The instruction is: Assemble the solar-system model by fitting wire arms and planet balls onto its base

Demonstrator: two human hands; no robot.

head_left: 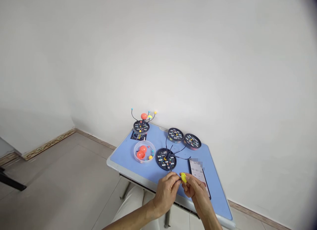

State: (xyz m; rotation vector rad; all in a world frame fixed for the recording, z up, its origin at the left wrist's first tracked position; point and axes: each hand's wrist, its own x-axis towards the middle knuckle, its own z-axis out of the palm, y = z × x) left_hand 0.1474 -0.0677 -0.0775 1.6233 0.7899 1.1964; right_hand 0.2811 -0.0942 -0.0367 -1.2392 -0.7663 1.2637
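Observation:
My left hand (166, 189) and my right hand (196, 187) meet over the near edge of a small blue table (126, 150). My right hand pinches a small yellow ball (183, 177). My left hand's fingers are closed right beside it, on the end of a thin black wire arm (171, 171) that runs back to a black round base (165, 159). Several thin black arms stick out of that base.
A clear bowl (144, 151) holds orange half-spheres and small coloured balls. A finished model with an orange ball (141, 123) stands at the far corner. Two more black round bases (175, 134) (192, 141) lie behind. A phone (198, 176) showing a timer lies by my right hand.

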